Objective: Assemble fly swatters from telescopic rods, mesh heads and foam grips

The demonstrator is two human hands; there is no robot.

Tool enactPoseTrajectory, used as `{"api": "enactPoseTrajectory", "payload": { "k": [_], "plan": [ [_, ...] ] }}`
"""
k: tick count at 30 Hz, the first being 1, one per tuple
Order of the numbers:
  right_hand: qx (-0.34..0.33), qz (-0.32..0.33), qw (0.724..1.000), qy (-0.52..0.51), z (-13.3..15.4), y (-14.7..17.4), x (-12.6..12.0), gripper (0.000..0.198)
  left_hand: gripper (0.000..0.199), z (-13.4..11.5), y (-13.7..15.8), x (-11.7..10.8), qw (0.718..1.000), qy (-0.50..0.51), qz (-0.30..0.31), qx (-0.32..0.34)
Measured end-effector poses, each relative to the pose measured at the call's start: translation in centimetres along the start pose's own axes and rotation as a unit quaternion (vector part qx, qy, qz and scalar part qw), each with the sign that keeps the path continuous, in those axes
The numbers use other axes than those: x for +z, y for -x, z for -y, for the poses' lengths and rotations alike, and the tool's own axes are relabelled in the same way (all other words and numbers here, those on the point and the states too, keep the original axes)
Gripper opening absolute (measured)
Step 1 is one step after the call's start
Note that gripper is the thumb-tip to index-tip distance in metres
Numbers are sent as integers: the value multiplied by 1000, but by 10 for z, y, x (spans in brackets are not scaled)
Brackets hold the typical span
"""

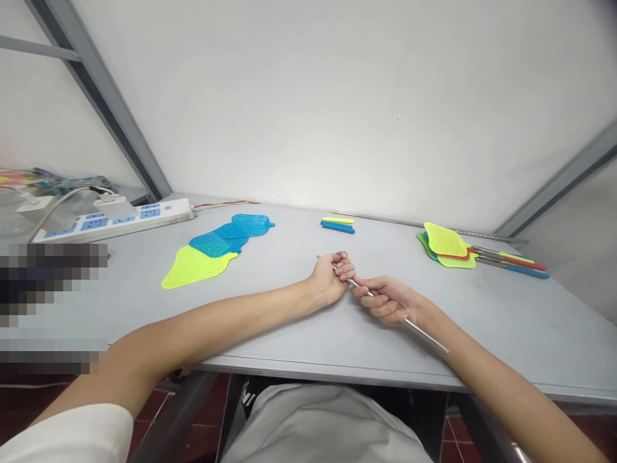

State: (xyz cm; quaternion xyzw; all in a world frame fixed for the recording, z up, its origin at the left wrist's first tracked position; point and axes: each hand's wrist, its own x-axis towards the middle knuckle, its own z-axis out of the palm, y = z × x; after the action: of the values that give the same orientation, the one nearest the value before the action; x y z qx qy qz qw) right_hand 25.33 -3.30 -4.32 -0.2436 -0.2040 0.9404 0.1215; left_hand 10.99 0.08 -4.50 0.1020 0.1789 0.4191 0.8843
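across the left hand point(332, 280) and the right hand point(385, 301) runs the rod point(427, 335), slanting through both grips! one tip peeks out beyond the left fingers, the long end trails past the right ones toward the near edge of the table point(289, 341). my read of the step in hand: two-handed work on the rod, and the next move seems to call for a steady hold with both grips in line. now, the fingers: the left ones curl tight round the rod, no gap showing; just beside them, the right ones fold over it too, thumb pointing at the left hand. anything else tucked inside the left grip? can't tell. ahead of the fingers lie the sticks point(337, 227), yellow and blue; off left, mesh heads point(195, 269), overlapping; well to the right, swatters point(446, 239) in a pile.
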Motion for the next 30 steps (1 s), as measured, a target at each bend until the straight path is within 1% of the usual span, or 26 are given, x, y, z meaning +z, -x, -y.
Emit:
{"api": "enactPoseTrajectory", "payload": {
  "k": [14, 20, 24, 30],
  "plan": [
    [6, 7, 1000, -7, -2, 0, -2, 22, 15, 7, 0, -3, 1000, 5, -20, 10],
    [-10, -5, 1000, -12, 0, 0, -1, 22, 15, 5, -4, -1, 999, -7, -35, 8],
    [-20, -21, 999, -16, 2, -1, 2, 24, 14, 2, -7, 0, 999, -17, -34, 8],
    [-19, -33, 999, -6, 2, -1, 3, 26, 14, 1, -10, -2, 999, -30, -31, 6]
  ]
}}
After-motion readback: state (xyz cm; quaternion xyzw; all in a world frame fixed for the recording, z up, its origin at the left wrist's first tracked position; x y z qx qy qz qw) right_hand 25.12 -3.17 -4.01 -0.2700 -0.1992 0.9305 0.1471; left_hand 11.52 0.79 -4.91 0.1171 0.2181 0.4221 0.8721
